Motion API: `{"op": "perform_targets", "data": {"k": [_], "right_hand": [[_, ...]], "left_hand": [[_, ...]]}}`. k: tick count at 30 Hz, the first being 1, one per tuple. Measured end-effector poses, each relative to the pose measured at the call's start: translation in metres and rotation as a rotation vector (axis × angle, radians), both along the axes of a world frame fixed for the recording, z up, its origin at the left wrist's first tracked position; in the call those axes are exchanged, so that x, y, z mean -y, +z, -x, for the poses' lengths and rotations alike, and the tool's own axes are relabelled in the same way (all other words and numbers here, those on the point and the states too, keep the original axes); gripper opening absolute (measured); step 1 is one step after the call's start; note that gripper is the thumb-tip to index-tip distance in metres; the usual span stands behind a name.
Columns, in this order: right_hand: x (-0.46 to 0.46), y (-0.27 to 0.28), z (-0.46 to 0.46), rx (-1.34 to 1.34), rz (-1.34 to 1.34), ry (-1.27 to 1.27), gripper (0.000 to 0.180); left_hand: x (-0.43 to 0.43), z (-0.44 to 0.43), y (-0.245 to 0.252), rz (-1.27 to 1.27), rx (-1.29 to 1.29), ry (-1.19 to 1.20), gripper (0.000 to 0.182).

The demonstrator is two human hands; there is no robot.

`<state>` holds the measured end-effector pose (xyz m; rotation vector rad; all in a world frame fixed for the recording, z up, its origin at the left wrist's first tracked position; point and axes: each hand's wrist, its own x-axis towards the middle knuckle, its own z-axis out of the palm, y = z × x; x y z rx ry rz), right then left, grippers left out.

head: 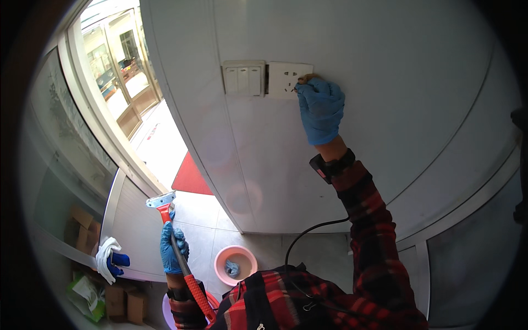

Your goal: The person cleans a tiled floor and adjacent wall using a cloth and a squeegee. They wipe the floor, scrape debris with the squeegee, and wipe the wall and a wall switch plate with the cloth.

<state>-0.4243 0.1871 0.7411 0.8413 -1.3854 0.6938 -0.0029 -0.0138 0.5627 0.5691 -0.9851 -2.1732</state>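
Observation:
My right hand (321, 109), in a blue glove, is raised to the wall with its fingers curled at the right edge of a white power socket plate (284, 88). A small brownish thing, perhaps a cloth or sponge, shows at the fingertips. Left of the socket sits a white switch panel (243, 79) with three rockers. Down at the lower left, my gloved left hand (173, 249) is closed around the dark shaft of a long-handled scraper (165, 210). Its wide metal head points up, and its red ribbed grip (199, 298) runs down beside my forearm.
On the tiled floor stands a pink basin (218, 268) holding murky water and a blue-grey cloth. A purple basin (167, 311) is partly behind my left arm. Cardboard boxes (117, 303), a green bag (88, 299) and a white cloth (108, 255) are left. An open doorway shows a red mat (192, 177).

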Motion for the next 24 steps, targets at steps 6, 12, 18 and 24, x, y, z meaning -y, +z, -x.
{"op": "perform_targets", "data": {"k": [6, 12, 18, 24], "right_hand": [[0.024, 0.033, -0.047, -0.119, 0.027, 0.083, 0.011], [0.048, 0.062, -0.044, -0.144, -0.018, 0.019, 0.008], [0.046, 0.049, -0.032, -0.176, -0.12, -0.078, 0.008], [0.039, 0.045, -0.019, -0.177, -0.098, 0.01, 0.009]], "left_hand": [[-0.009, 0.007, 0.013, 0.013, -0.037, -0.039, 0.048], [-0.008, 0.005, 0.012, -0.005, -0.123, -0.057, 0.047], [0.01, 0.001, -0.015, -0.072, -0.043, 0.002, 0.046], [0.018, -0.002, -0.033, -0.11, -0.056, 0.042, 0.046]]}}
